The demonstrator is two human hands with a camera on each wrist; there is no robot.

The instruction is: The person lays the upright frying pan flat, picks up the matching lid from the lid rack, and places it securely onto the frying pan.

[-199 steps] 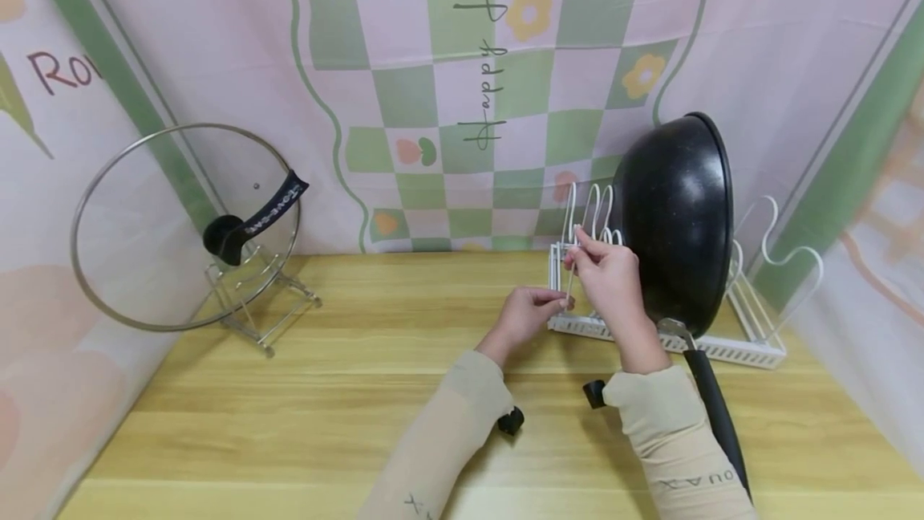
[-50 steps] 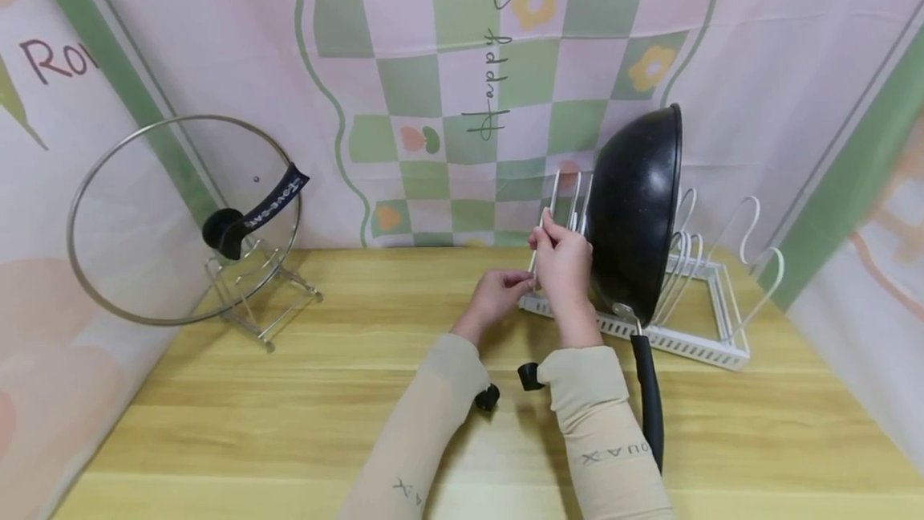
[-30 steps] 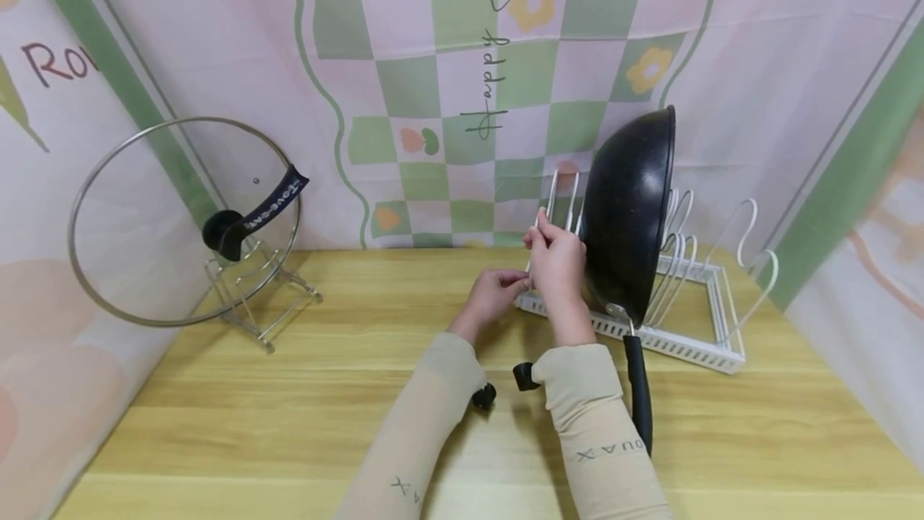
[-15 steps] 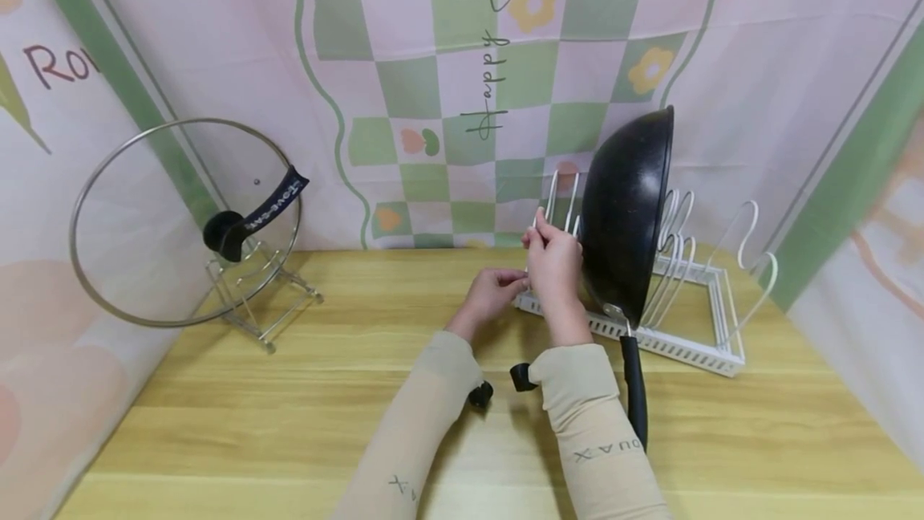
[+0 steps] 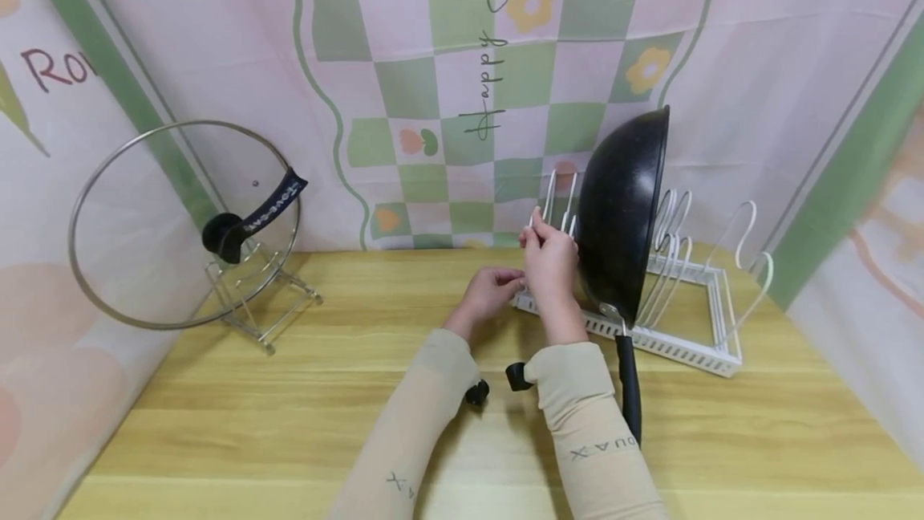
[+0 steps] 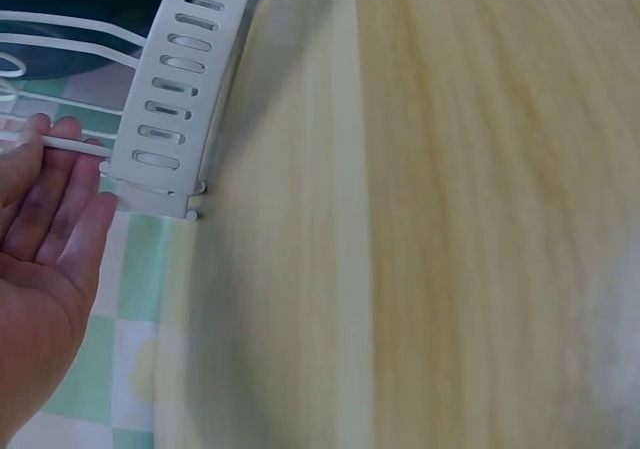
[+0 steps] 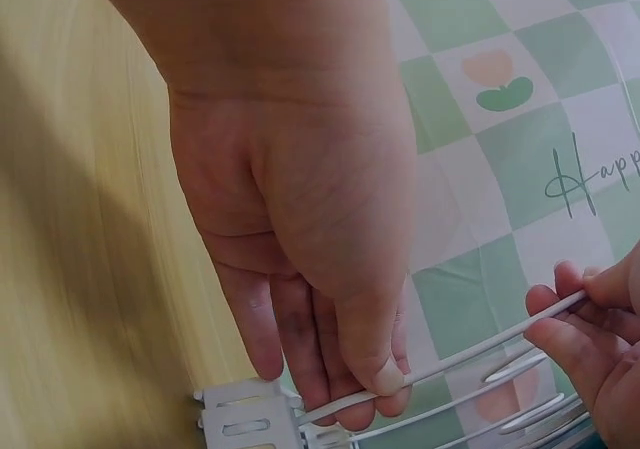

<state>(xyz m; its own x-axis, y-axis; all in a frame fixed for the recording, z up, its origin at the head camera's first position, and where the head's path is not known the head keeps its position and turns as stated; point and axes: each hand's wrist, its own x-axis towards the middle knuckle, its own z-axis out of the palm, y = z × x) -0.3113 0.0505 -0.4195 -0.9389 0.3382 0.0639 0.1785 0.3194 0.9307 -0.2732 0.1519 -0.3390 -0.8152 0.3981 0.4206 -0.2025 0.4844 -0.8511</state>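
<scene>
The left hand [image 5: 487,295] is pinching a white wire divider [image 7: 470,353] close to its foot, while the right hand [image 5: 552,267] is gripping it higher up, so each grip is grasping the same wire. That divider is standing at the left end of the white rack [image 5: 678,351], which is resting on the wooden surface [image 5: 289,432]. The black wok [image 5: 621,215] is standing on edge among the rack's wires, its handle [image 5: 630,383] pointing toward the person. Compared with a couple of seconds ago, rack, wok and hands are all sitting slightly farther left, and the handle is slanting less outward; the glass lid [image 5: 130,215] on its wire stand [image 5: 249,331] is staying put. This is suggesting that the pull on the wire is dragging the loaded rack along, with the divider apparently remaining seated in the rail.
</scene>
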